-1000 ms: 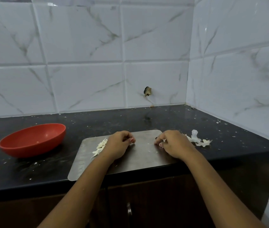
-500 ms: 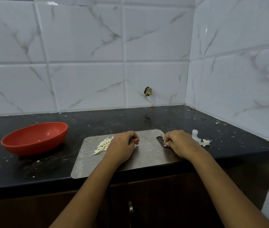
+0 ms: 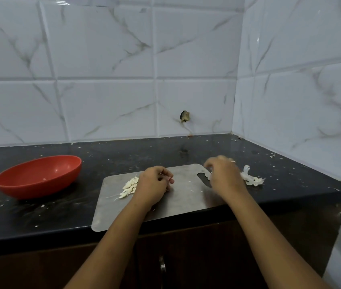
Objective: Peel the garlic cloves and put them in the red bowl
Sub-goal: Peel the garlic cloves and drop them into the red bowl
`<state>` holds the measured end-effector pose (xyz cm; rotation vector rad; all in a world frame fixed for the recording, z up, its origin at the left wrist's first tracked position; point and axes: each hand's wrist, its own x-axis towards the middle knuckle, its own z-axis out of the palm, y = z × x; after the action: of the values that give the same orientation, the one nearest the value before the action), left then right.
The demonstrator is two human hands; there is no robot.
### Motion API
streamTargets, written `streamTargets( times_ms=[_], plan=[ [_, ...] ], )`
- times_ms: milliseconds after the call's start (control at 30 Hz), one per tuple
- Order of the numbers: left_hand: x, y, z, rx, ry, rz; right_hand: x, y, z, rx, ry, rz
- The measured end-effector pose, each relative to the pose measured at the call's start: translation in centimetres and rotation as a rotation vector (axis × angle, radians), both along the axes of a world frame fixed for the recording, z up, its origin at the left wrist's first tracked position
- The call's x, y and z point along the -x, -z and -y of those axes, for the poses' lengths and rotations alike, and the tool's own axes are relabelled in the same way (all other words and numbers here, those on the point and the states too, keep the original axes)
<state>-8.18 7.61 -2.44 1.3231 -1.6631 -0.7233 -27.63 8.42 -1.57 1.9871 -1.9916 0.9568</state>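
- Right hand has come up off the steel board since half a second ago. It is now over the board's far right corner and motion-blurred; before, it lay at the right edge.
- Left hand hasn't shifted: over the board's middle, forearm crossing the near edge.
- Garlic cloves: small pale pile on the board's left half, just left of the left hand and partly hidden by it. Thin stems trail toward the board's near left.
- Left hand state: fingers curled in tight, tips together, pointing right. A thin pale sliver shows at the knuckles; can't tell whether a clove is in the grip.
- Right hand state: fingers bent downward and loosely bunched, with a pale fleck at one fingertip. Too blurred to tell if it grips anything.
- Handle slot in the board's far right corner is partly covered by the right hand.
- Peel scraps: white heap just off the board's right edge, beyond the right hand.
- Red bowl: left of the board, well apart. It has a pale speck or two inside; can't tell what.
- Black countertop carries the board, whose near edge reaches the counter's front. Pale flecks lie scattered round the board.
- Behind the board: white marbled wall tiles with a small broken hole.
- Below the board: dark cabinet front with a metal handle.
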Motion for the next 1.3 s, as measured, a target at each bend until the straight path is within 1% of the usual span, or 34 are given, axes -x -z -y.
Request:
streamTargets(
  times_ms=[67,100,167,300,400,500,567,633,733,833,900,1000,1067,1200,1300],
  plan=[
    [-0.1,0.1,-0.3,-0.009,-0.003,-0.053,-2.8,-0.2,-0.4,-0.063,-0.302,0.186],
    [-0.2,0.1,-0.4,-0.001,-0.014,-0.067,-4.2,-0.2,-0.6,-0.099,-0.409,0.241],
    [-0.4,0.1,-0.7,0.013,-0.046,-0.065,-6.2,0.1,-0.7,-0.124,-0.503,0.281],
    [-0.7,0.0,-0.7,-0.037,-0.044,-0.182,-7.1,1.0,-0.3,-0.094,-0.492,0.361],
    [-0.7,0.0,-0.6,-0.050,-0.021,-0.167,-6.9,1.4,-0.2,-0.073,-0.460,0.397],
    [-0.8,-0.1,-0.7,-0.051,-0.004,-0.152,-7.0,1.7,-0.1,-0.039,-0.423,0.350],
    [-0.8,0.0,-0.6,-0.065,0.015,-0.169,-7.0,1.8,-0.1,-0.031,-0.402,0.352],
    [-0.7,0.0,-0.7,-0.070,0.048,-0.183,-6.7,1.7,0.0,-0.031,-0.407,0.467],
    [-0.6,-0.2,-1.0,-0.060,0.112,-0.157,-6.4,1.6,-0.1,-0.051,-0.453,0.750],
    [-0.6,-0.1,-1.2,-0.024,0.116,-0.136,-6.3,1.4,-0.4,-0.080,-0.495,0.865],
    [-0.6,-0.1,-1.2,-0.003,0.095,-0.126,-6.3,1.4,-0.4,-0.079,-0.502,0.873],
    [-0.6,-0.1,-1.2,-0.001,0.079,-0.131,-6.2,1.4,-0.4,-0.070,-0.459,0.817],
    [-0.7,-0.1,-1.1,-0.014,0.083,-0.145,-6.1,1.3,-0.4,-0.084,-0.460,0.812],
    [-0.8,-0.2,-1.1,-0.046,0.118,-0.224,-6.1,1.1,-0.7,-0.117,-0.474,0.824],
    [-0.8,-0.3,-1.1,-0.055,0.134,-0.290,-6.2,1.0,-0.9,-0.106,-0.445,0.841]
  ],
)
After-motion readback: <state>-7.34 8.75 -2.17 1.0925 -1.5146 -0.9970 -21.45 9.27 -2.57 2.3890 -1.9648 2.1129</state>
